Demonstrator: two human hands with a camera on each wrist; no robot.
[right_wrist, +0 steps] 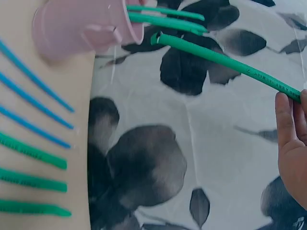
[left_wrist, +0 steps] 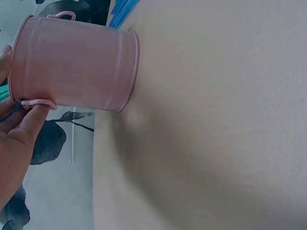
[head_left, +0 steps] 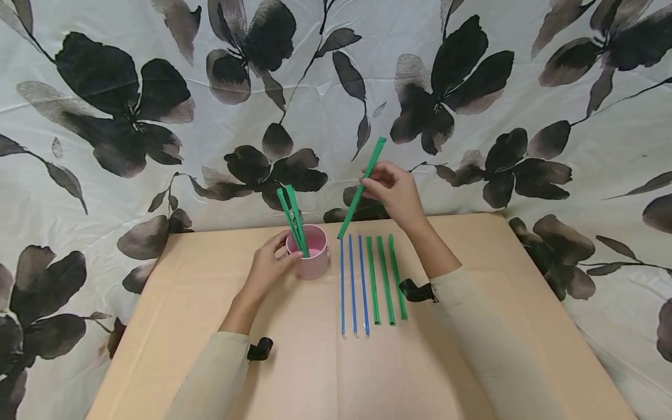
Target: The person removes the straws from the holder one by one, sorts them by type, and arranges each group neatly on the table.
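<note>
A pink metal cup [head_left: 314, 253] [left_wrist: 72, 67] [right_wrist: 81, 28] stands on the tan table [head_left: 294, 361] with two green straws [head_left: 293, 220] [right_wrist: 165, 17] leaning out of it. My left hand [head_left: 270, 265] [left_wrist: 17, 139] holds the cup by its side near the rim. My right hand [head_left: 396, 192] [right_wrist: 292, 143] pinches a green straw [head_left: 361, 188] [right_wrist: 225, 60] in the air, tilted, its lower end just right of the cup. Three blue straws [head_left: 353, 286] [right_wrist: 33, 100] and three green straws [head_left: 385, 280] [right_wrist: 31, 179] lie side by side on the table.
A white cloth with dark flower prints [head_left: 336, 87] hangs behind and around the table. The table's far edge runs just behind the cup. A black strap clip [head_left: 417, 290] sits at each wrist.
</note>
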